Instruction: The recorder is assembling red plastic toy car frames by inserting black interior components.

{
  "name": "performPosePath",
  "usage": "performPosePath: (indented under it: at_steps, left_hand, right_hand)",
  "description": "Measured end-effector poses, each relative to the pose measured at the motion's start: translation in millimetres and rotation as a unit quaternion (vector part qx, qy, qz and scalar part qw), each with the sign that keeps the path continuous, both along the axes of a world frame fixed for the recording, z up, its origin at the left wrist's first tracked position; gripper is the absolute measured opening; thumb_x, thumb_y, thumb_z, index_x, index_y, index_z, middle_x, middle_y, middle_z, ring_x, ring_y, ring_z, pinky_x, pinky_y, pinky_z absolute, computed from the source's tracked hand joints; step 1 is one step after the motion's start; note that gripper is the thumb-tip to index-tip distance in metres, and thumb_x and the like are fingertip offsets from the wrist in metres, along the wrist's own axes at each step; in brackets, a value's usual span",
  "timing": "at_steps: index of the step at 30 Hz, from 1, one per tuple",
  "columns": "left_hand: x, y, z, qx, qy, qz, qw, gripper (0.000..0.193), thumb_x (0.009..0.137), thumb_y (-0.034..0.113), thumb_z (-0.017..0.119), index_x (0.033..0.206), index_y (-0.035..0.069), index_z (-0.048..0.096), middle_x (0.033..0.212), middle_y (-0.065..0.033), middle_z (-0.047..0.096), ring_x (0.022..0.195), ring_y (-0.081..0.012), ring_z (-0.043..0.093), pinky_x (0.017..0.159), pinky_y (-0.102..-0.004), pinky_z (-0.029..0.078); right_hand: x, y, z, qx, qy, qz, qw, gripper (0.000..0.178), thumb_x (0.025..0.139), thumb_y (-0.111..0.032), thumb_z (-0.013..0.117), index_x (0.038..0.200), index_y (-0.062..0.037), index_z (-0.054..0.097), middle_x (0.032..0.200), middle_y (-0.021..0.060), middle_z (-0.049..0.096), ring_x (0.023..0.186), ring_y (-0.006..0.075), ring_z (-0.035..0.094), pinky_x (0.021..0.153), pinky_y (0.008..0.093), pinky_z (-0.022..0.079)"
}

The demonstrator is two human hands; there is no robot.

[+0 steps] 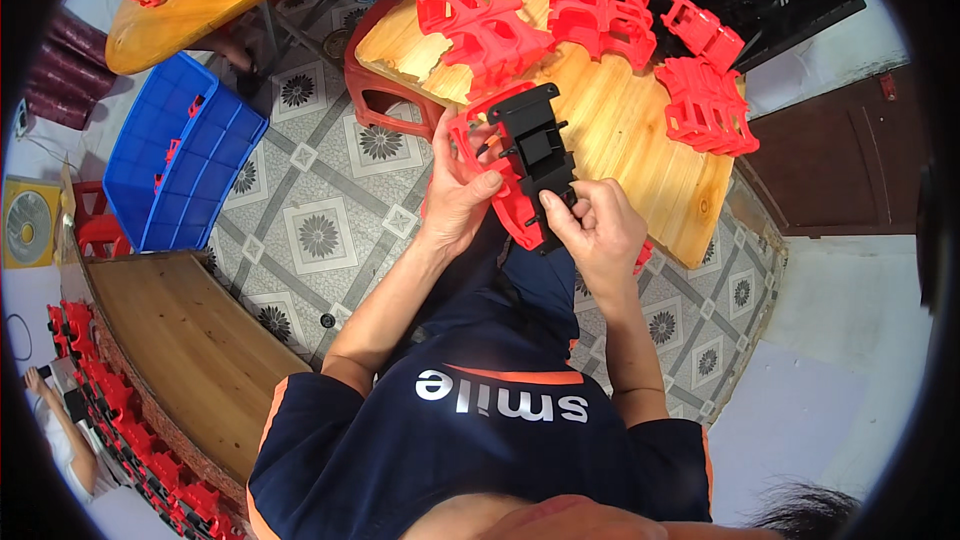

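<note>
Between my two hands, above the near edge of the wooden table, is a red plastic frame [512,202] with a black plastic part [540,145] lying against its right side. My left hand [458,185] grips the red frame from the left, thumb across its face and fingers behind it. On the lower right, my right hand [598,230] pinches the black part between thumb and fingers. The black part has a square recess in its middle and small pegs along its sides. Whether the two pieces are fully joined cannot be seen.
Stacks of red plastic frames [600,15] stand on the wooden table [640,140], more at its right [708,105]. A red stool [385,105] is at its left. A blue crate [180,165] and a wooden bench [190,340] stand left. Other people's arms show at the left edge.
</note>
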State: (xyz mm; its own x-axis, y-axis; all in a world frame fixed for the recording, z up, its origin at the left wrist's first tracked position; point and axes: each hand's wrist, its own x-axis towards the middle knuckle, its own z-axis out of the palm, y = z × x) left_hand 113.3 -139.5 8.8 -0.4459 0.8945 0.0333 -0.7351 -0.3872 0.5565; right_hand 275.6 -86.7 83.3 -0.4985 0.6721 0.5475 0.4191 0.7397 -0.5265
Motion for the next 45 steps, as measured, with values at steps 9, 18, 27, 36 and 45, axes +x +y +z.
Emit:
performPosePath:
  at_steps: [9, 18, 27, 36, 45]
  left_hand:
    - [4.3, -0.8, 18.3, 0.043, 0.032, -0.033, 0.998, 0.112, 0.073, 0.027, 0.087, 0.155, 0.018, 0.011, 0.149, -0.0099, 0.035, 0.133, -0.0267, 0.042, 0.11, -0.0435, 0.038]
    - [13.2, -7.3, 44.1, -0.052, 0.218, -0.059, 0.973, 0.1, 0.087, 0.012, 0.066, 0.155, 0.005, -0.007, 0.148, -0.0155, 0.031, 0.135, -0.0244, 0.036, 0.112, -0.0353, 0.028]
    - [-46.0, -33.3, 64.0, 0.029, 0.082, 0.178, 0.98, 0.099, 0.09, 0.016, 0.066, 0.155, 0.007, -0.008, 0.148, -0.0155, 0.03, 0.133, -0.0195, 0.036, 0.111, -0.0347, 0.032]
    - [-117.6, -128.2, 75.8, -0.013, 0.283, 0.492, 0.823, 0.111, 0.077, 0.02, 0.077, 0.153, -0.002, 0.0, 0.159, -0.0174, 0.011, 0.148, -0.0261, 0.014, 0.119, -0.0387, 0.013]
    - [-182.3, -328.1, 129.0, -0.035, 0.074, 0.861, 0.501, 0.036, 0.091, 0.018, 0.067, 0.122, 0.013, 0.049, 0.104, -0.0029, 0.063, 0.091, -0.016, 0.065, 0.079, -0.0357, 0.059]
  right_hand:
    - [-10.6, -3.2, -4.7, 0.073, -0.023, 0.005, 0.997, 0.031, 0.072, -0.02, 0.085, 0.082, -0.0061, 0.059, 0.065, 0.0023, 0.052, 0.052, 0.0153, 0.054, 0.046, 0.0294, 0.043]
    - [-29.3, 38.7, -14.1, -0.307, 0.21, 0.122, 0.92, 0.048, 0.088, -0.017, 0.073, 0.126, 0.0061, 0.055, 0.112, 0.0147, 0.06, 0.1, 0.0218, 0.062, 0.081, 0.0305, 0.05]
    - [-74.1, 25.8, 6.6, -0.413, 0.147, 0.385, 0.812, 0.098, 0.086, -0.045, 0.069, 0.153, 0.0018, 0.015, 0.155, 0.0186, 0.027, 0.143, 0.0278, 0.028, 0.115, 0.0389, 0.025]
    - [-189.1, -52.8, -13.2, -0.321, 0.064, 0.474, 0.818, 0.07, 0.096, -0.019, 0.063, 0.151, 0.0003, 0.025, 0.146, 0.0161, 0.042, 0.132, 0.0243, 0.044, 0.108, 0.0365, 0.036]
    - [-210.2, -42.9, 1.6, -0.422, 0.012, 0.475, 0.772, 0.048, 0.094, -0.005, 0.059, 0.141, -0.0008, 0.046, 0.141, 0.0147, 0.049, 0.123, 0.0224, 0.052, 0.101, 0.0315, 0.043]
